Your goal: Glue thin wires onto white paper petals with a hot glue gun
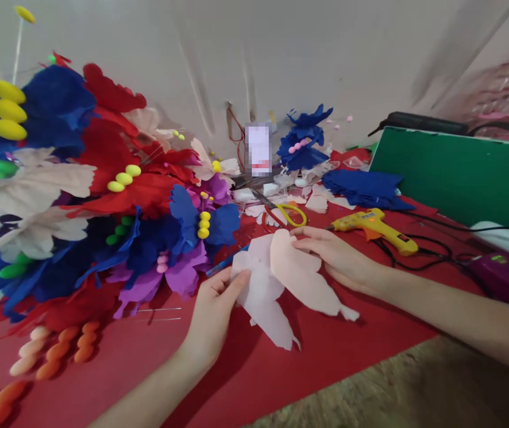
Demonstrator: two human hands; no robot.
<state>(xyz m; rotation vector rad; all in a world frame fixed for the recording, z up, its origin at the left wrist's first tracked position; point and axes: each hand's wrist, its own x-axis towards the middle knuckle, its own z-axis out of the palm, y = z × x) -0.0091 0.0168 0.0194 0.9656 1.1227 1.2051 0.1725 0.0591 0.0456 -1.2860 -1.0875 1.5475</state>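
"Head camera, and we've got two hands at work over a red tabletop (143, 377). Talk me through the left one!"

"The left hand (212, 312) is in from below, thumb on top, pinching a whitish-pink, scallop-edged wing cutout (258, 282) at its left side."

"And the right hand (343, 261)?"

"In from the right, fingertips gripping the upper edge of a peach-tinted, scallop-edged wing cutout (299, 267). The two cutouts meet in the middle, the peach one overlapping its partner, narrow tails pointing down and to the right. Cloth or paper? I can't tell."

"What's near the hands?"

"Just beyond the right wrist, a yellow glue gun (373, 227) lies on its side, nozzle facing left, a little orange light glowing. Nearer the middle, scissors with yellow and red handles (297, 215)."

"And behind those?"

"A stack of dark blue cut pieces (361, 187), right beside a big green panel (455, 175)."

"Busy on the left!"

"Crowded! A small blue butterfly with yellow oval beads down its body (210, 224) stands at the edge of a heap of red, white, blue and purple wings (134, 142). In front, orange oval beads in rows (58, 353), and two thin straight wires (160, 310) near the left hand."
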